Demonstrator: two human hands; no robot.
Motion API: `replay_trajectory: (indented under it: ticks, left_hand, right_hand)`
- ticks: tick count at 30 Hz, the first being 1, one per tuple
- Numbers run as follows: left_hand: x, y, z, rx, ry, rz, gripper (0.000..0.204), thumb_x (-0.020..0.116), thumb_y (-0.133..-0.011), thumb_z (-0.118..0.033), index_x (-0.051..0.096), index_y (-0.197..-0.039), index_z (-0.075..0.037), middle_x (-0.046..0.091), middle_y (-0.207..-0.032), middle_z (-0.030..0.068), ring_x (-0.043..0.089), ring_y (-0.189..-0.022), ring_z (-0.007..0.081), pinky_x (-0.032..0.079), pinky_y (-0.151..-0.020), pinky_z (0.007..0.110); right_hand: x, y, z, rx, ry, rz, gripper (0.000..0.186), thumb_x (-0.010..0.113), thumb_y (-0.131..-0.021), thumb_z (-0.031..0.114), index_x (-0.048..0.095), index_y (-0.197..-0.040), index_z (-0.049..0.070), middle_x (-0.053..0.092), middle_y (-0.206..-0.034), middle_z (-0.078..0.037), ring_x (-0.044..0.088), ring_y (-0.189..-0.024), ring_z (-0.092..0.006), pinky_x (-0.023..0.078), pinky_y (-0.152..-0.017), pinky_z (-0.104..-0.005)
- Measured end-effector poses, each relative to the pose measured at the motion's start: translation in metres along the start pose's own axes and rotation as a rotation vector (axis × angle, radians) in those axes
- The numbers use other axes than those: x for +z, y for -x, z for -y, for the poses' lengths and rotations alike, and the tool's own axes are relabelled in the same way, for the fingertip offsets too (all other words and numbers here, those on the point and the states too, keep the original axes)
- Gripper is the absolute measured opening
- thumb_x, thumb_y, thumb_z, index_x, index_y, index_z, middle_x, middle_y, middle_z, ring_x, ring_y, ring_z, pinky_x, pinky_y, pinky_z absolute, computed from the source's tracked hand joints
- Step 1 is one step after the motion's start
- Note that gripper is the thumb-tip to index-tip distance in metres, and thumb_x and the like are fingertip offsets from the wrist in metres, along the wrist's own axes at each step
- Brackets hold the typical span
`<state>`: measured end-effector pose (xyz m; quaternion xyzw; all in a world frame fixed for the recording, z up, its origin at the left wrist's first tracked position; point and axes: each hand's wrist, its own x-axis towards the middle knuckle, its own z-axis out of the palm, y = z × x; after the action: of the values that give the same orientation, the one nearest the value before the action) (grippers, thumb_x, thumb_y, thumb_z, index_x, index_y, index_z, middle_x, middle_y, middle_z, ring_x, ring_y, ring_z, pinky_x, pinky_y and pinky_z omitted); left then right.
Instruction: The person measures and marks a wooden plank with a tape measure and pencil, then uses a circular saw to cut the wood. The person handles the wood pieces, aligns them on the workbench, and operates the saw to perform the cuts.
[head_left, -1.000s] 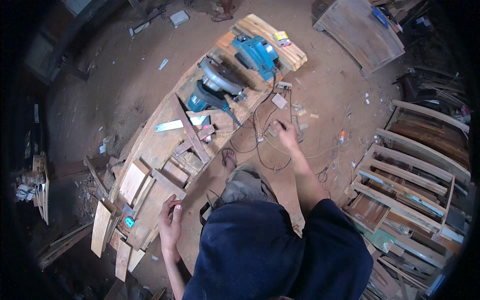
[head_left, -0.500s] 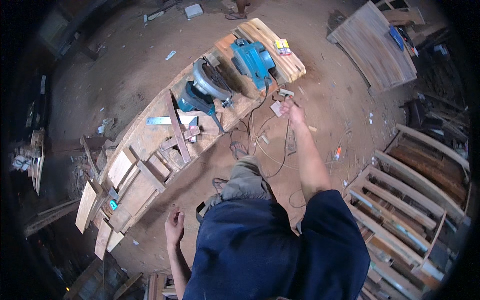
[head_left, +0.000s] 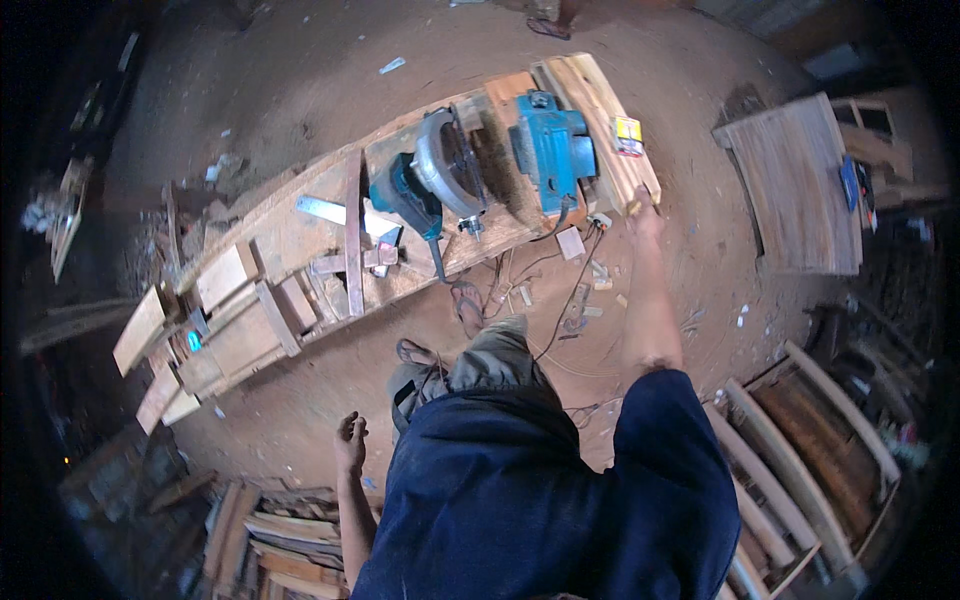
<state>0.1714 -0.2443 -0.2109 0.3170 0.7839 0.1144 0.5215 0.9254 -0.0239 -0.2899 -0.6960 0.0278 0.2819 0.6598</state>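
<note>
My right hand (head_left: 644, 213) reaches out at the near right end of a thick pale wooden plank (head_left: 600, 110), with its fingers closed over the plank's end. A small yellow, white and red box (head_left: 628, 136) lies on that plank just beyond my fingers. Left of it, a teal electric planer (head_left: 553, 150) rests on the workbench. My left hand (head_left: 350, 441) hangs low by my left side, fingers loosely bent and apart, touching nothing. Farther left on the bench lie a teal circular saw (head_left: 420, 180), a metal try square (head_left: 340, 215) and a dark wooden strip (head_left: 354, 240).
The workbench (head_left: 490, 240) runs from lower left to upper right, with wood offcuts (head_left: 230, 275) at its left end. Cords and a white card (head_left: 570, 243) lie on the dirt floor. Wooden frames (head_left: 800, 450) stand at lower right; a slatted panel (head_left: 790, 185) is at upper right.
My right hand has moved from above the cords beside the bench to the plank's end and closed there. My view has turned, while my left hand still hangs at my side.
</note>
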Motion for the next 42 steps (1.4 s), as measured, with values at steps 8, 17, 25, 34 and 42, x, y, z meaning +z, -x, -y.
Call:
replay_trajectory:
  ticks: [8,17,25,34,42]
  left_hand:
    - [0.040,0.031,0.078,-0.316,0.318,-0.061,0.044,0.066,-0.101,-0.030,0.061,-0.136,-0.004,0.070,-0.103,0.0051,0.065,-0.084,0.0136,0.049,-0.073,0.029]
    - [0.110,0.074,0.138,-0.507,0.541,-0.073,0.037,0.065,-0.101,-0.034,0.064,-0.127,-0.008,0.070,-0.102,0.0029,0.065,-0.079,0.0127,0.048,-0.066,0.028]
    - [0.103,0.078,0.131,-0.457,0.578,-0.120,0.032,0.063,-0.103,-0.034,0.064,-0.125,-0.011,0.068,-0.098,0.0002,0.063,-0.079,0.0111,0.046,-0.068,0.028]
    - [0.090,0.062,0.098,-0.433,0.547,-0.174,0.042,0.061,-0.104,-0.035,0.061,-0.134,-0.006,0.070,-0.109,0.0036,0.062,-0.083,0.0107,0.047,-0.074,0.029]
    - [0.082,0.063,0.113,-0.461,0.511,-0.144,0.040,0.063,-0.103,-0.037,0.062,-0.131,-0.008,0.070,-0.106,0.0041,0.065,-0.084,0.0155,0.049,-0.074,0.033]
  right_hand:
    - [-0.022,0.008,-0.062,0.317,-0.199,0.040,0.027,0.046,-0.106,0.030,0.057,-0.097,0.007,0.064,-0.091,-0.005,0.064,-0.097,-0.0254,0.047,-0.105,-0.0504]
    - [-0.041,-0.065,-0.088,0.274,-0.332,0.518,0.027,0.049,-0.103,0.018,0.047,-0.077,0.013,0.049,-0.073,0.000,0.053,-0.073,-0.0173,0.049,-0.099,-0.0462]
    - [-0.002,0.003,-0.067,0.281,-0.041,0.095,0.017,0.050,-0.100,0.023,0.051,-0.088,0.011,0.049,-0.078,-0.001,0.045,-0.070,-0.0160,0.051,-0.080,-0.0349]
    - [0.037,0.081,-0.096,0.307,0.118,0.292,0.078,0.062,-0.098,0.054,0.035,-0.156,0.008,0.048,-0.146,-0.017,0.050,-0.132,-0.0323,0.041,-0.115,-0.0462]
    - [0.000,0.052,-0.028,0.072,0.884,0.347,0.038,0.066,-0.100,0.028,0.063,-0.123,-0.002,0.071,-0.099,-0.016,0.069,-0.077,-0.0225,0.061,-0.067,-0.0354]
